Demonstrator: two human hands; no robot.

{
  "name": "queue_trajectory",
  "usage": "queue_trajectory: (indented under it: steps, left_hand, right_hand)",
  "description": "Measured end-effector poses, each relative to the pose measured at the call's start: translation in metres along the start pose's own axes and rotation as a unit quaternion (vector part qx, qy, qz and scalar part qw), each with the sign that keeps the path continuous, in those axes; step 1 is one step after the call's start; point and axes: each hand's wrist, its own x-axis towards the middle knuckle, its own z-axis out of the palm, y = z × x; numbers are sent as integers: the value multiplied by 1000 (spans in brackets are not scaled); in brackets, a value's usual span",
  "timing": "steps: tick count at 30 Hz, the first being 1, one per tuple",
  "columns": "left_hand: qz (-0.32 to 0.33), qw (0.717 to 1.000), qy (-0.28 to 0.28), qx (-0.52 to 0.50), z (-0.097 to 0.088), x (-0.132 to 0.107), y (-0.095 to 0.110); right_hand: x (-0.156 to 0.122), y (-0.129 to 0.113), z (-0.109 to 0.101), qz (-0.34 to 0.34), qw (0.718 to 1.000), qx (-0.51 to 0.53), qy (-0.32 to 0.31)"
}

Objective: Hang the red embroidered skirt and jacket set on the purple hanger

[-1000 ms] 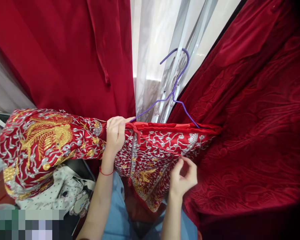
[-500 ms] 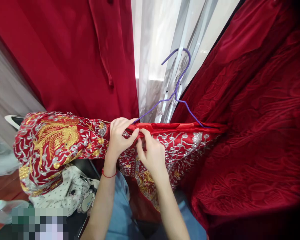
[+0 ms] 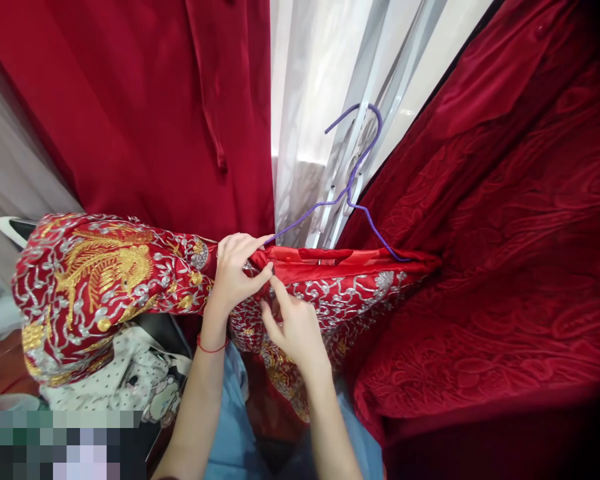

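Note:
A red jacket point(image 3: 360, 293) with gold and silver embroidery lies across in front of me, its sleeve-like part point(image 3: 110, 267) spreading out to the left. Inside its red satin-lined opening sits a purple wire hanger point(image 3: 349, 190), hook upward. My left hand point(image 3: 235, 273) grips the edge of the opening at the hanger's left arm, thumb pointing right. Close beside it, my right hand point(image 3: 295, 327) pinches the fabric just below that edge, its index fingertip near the left thumb. The fabric between the right fingers is partly hidden.
Plain red cloth point(image 3: 230, 80) hangs behind on the left, and dark red patterned fabric point(image 3: 505, 300) fills the right. White metal bars point(image 3: 380, 60) stand behind the hanger. A polka-dot cloth point(image 3: 100, 380) lies under the sleeve at lower left.
The right hand has shifted slightly down and left, and its thumb and index finger are farther apart. The opening's edge gapes wider, showing more lining and a small label.

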Motion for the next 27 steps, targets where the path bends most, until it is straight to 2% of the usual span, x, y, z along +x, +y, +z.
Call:
queue_trajectory:
  steps: [5, 11, 14, 17, 19, 22, 27]
  left_hand:
    - [-2, 1000, -18, 5, -3, 0, -1]
    - [-12, 1000, -22, -8, 2, 5, -4]
    - [-14, 1000, -26, -4, 3, 3, -6]
    - [-7, 1000, -22, -5, 3, 1, -6]
    - [1, 1000, -14, -6, 2, 0, -5]
    - [3, 1000, -16, -3, 0, -1, -3]
    - [-2, 999, -33, 1, -3, -1, 0]
  right_hand:
    - [-24, 7, 21, 43, 995, 49, -69]
    - [-64, 33, 50, 153, 968, 71, -183]
    - [-79, 47, 55, 202, 948, 73, -235]
    - [-81, 52, 51, 238, 928, 12, -287]
    - [-77, 50, 45, 244, 924, -21, -294]
    - [-71, 45, 40, 241, 931, -34, -271]
    - [-82, 52, 57, 264, 920, -7, -288]
